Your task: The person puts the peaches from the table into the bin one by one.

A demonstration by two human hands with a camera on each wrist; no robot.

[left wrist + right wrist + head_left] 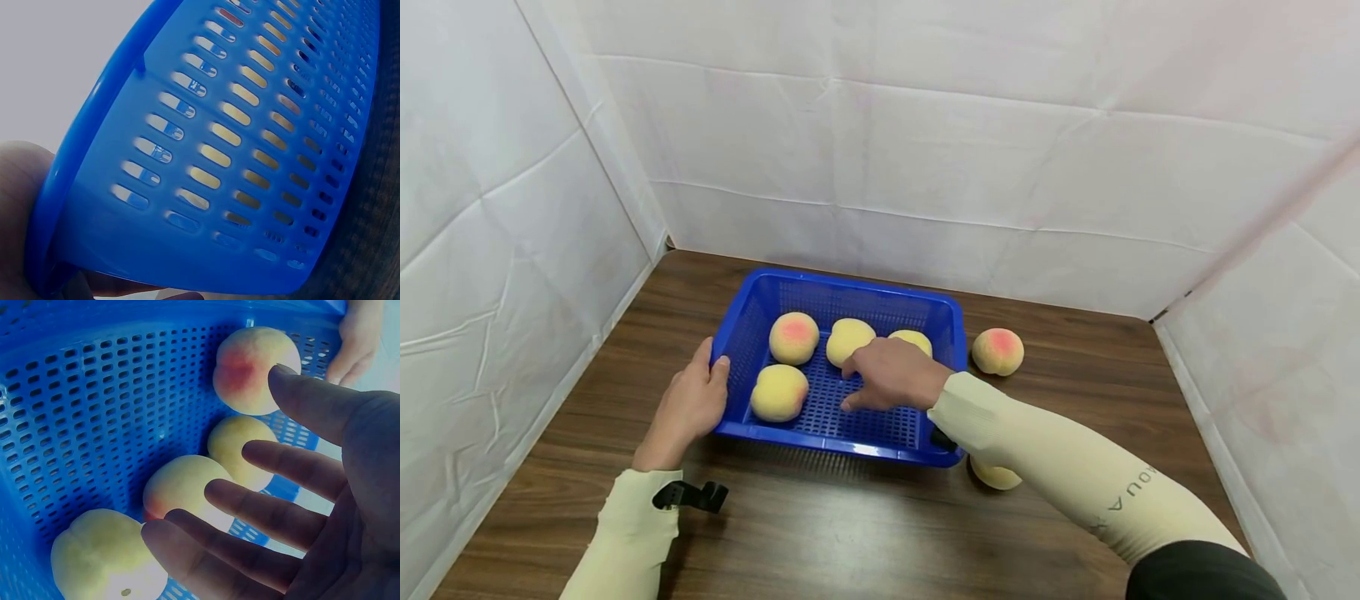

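Note:
A blue plastic basket (pixel 865 446) with slotted walls holds several yellow peaches with a pink blush, among them one peach (pixel 793 338) at the back left and another (pixel 779 392) in front of it. My left hand (pixel 691 402) grips the basket's left rim, which also shows close up in the left wrist view. Over the inside of the basket, my right hand (pixel 891 372) has its fingers spread and nothing in them. In the right wrist view its fingertips overlap the row of peaches, and the rightmost peach (pixel 913 339) is partly covered by the hand in the head view.
Outside the basket, a peach (pixel 997 352) lies to its right on the brown wood table (pixel 842 533). Another peach (pixel 992 477) sits near the front right corner, partly hidden by the right sleeve. White sheeting (pixel 925 150) hangs behind and on both sides.

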